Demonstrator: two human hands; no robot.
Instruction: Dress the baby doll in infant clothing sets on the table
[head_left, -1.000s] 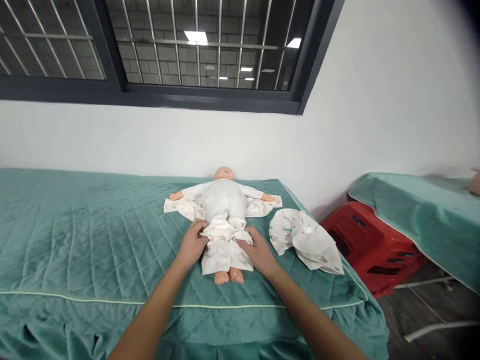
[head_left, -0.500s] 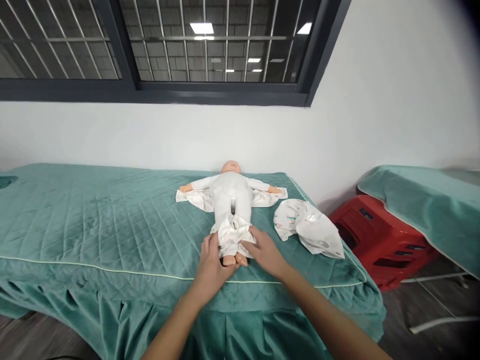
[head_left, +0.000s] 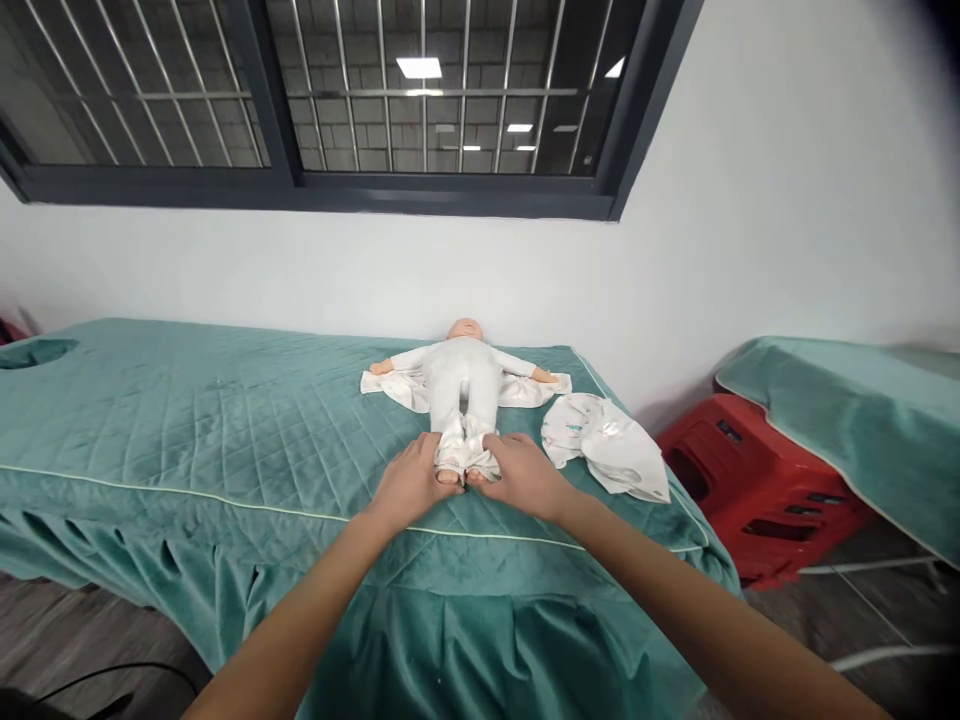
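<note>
A baby doll (head_left: 463,362) with a white cloth body lies on the bed, head toward the wall, feet toward me. White patterned baby pants (head_left: 452,440) are bunched round its lower legs, with its feet poking out at the cuffs. My left hand (head_left: 411,482) is closed on the left side of the pants, its thumb by one foot. On the other side my right hand (head_left: 529,476) grips the pants near the second foot. Some fingertips are hidden behind the cloth. Under the doll's arms a light patterned garment (head_left: 409,390) is spread out.
A white patterned cloth item (head_left: 611,445) lies crumpled right of the doll on the green quilted bed (head_left: 225,420). Red plastic stools (head_left: 765,490) stand right of the bed, beside another green-covered bed (head_left: 847,400). A barred window (head_left: 450,190) is set in the wall behind.
Both hands have spread slightly apart at the doll's ankles. The pants, bunched together before, now sit as two separate legs with the feet showing at the cuffs. The view has shifted slightly.
</note>
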